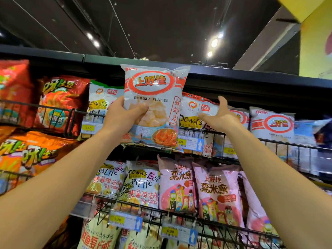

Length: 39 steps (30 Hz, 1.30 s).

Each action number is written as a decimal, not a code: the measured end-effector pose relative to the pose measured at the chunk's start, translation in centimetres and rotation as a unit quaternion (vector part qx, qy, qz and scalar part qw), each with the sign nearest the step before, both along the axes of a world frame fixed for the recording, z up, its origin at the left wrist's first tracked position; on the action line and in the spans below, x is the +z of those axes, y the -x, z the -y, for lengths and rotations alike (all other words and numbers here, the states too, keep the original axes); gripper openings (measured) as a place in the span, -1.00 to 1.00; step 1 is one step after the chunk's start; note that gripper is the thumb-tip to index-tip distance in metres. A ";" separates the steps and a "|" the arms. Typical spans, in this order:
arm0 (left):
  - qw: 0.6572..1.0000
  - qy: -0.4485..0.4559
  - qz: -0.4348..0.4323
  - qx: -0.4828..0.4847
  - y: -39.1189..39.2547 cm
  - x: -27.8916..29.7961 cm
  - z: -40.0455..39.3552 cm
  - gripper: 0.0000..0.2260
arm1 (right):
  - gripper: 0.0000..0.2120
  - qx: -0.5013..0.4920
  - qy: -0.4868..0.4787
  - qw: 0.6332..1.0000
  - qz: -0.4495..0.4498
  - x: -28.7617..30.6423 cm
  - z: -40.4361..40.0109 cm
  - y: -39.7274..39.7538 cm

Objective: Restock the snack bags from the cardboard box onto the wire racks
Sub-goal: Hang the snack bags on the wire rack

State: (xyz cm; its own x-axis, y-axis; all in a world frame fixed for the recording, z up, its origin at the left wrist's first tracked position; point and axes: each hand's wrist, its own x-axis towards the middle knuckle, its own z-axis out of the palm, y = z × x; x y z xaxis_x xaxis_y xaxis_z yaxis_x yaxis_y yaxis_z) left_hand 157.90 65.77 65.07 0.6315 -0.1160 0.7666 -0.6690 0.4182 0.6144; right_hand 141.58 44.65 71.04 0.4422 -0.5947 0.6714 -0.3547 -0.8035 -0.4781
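My left hand (pixel 124 114) grips a white and red shrimp flakes bag (pixel 154 94) by its left side and holds it upright in front of the top wire rack (pixel 269 141). My right hand (pixel 220 117) is open, its fingers pressing against a white Powers bag (pixel 195 108) standing in that rack. More shrimp flakes bags (pixel 272 124) stand in the same rack to the right. The cardboard box is out of view.
Orange and red snack bags (pixel 61 101) fill the racks on the left. Below, a second wire rack (pixel 161 211) holds yellow Powers bags (pixel 142 184) and pink bags (pixel 217 193). Price tags (pixel 190 142) hang on the rack fronts. A black shelf top (pixel 233 81) runs above.
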 end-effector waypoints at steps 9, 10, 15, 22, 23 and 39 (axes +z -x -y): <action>0.995 0.010 0.092 -0.028 6.6 0.6 4.7 -0.65 | -0.32 0.264 -0.023 0.945 0.192 -1.0 -3.4 4.1; 0.992 0.015 0.117 -0.036 7.6 0.5 5.6 -0.63 | -0.28 0.266 -0.015 0.942 0.204 -1.1 -3.5 4.6; 0.970 -0.057 0.233 -0.043 10.7 0.8 9.4 -0.55 | -0.28 0.161 0.059 0.933 0.316 -0.9 -1.5 8.4; 0.836 -0.272 0.376 0.292 6.8 -0.8 13.0 -0.15 | -0.17 0.066 0.095 0.894 0.434 -0.9 3.9 13.0; 0.822 -0.307 0.366 0.310 6.1 -0.9 13.4 -0.18 | -0.16 0.061 0.095 0.890 0.442 -0.7 4.3 13.1; 0.803 -0.315 0.319 0.392 3.7 -1.8 14.4 -0.35 | -0.30 0.088 0.035 0.945 0.312 -0.5 7.8 6.7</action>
State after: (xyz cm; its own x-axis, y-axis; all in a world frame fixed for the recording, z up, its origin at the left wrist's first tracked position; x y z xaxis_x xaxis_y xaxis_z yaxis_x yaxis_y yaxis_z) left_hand 154.25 51.41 63.29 0.2011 -0.3673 0.9081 -0.8382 -0.5443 -0.0345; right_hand 134.85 36.81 70.54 0.0346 -0.4930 0.8693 0.1208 -0.8614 -0.4933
